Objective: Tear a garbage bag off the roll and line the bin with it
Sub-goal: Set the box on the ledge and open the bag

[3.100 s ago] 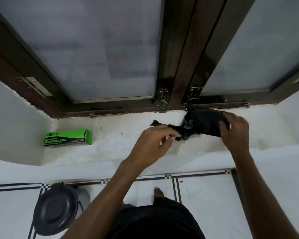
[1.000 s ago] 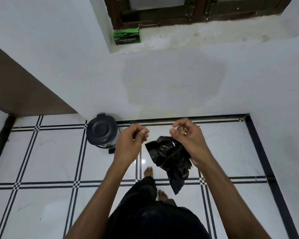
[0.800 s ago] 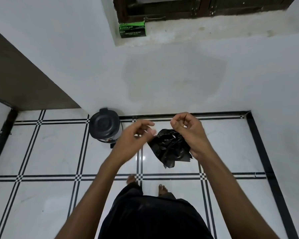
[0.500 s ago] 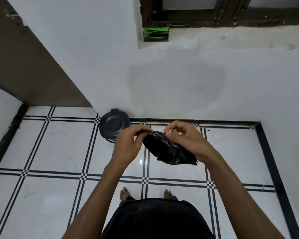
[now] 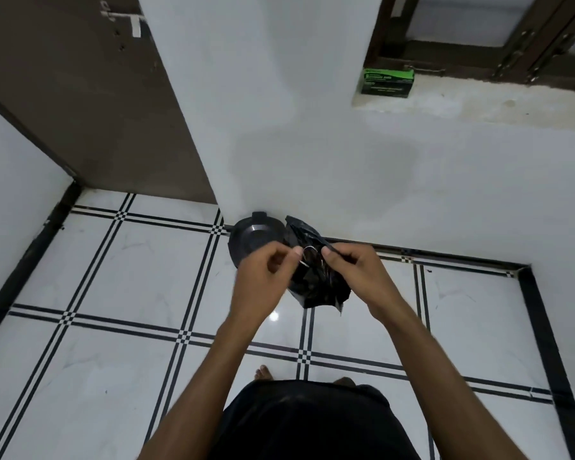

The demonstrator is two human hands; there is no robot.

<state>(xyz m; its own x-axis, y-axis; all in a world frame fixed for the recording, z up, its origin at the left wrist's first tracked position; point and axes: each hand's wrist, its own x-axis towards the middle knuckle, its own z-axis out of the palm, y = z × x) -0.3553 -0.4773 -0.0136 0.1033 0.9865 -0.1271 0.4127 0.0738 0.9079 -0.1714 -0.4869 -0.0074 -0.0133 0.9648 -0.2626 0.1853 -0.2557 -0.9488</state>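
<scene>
A crumpled black garbage bag hangs in the air between my two hands. My left hand pinches its upper edge with thumb and fingers. My right hand grips the bag's other side. Just behind my left hand a small dark bin with its lid closed stands on the floor against the white wall, partly hidden by my hand and the bag. The green garbage bag box lies on the window sill at the upper right.
White floor tiles with black lines spread below. A brown door stands at the upper left. The white wall and the sill with a dark window frame rise ahead. My bare feet show near the bottom.
I turned from the sill with the torn-off bag and faced the floor. My left hand came back onto the bag; both hands now work its top edge, closer to the bin.
</scene>
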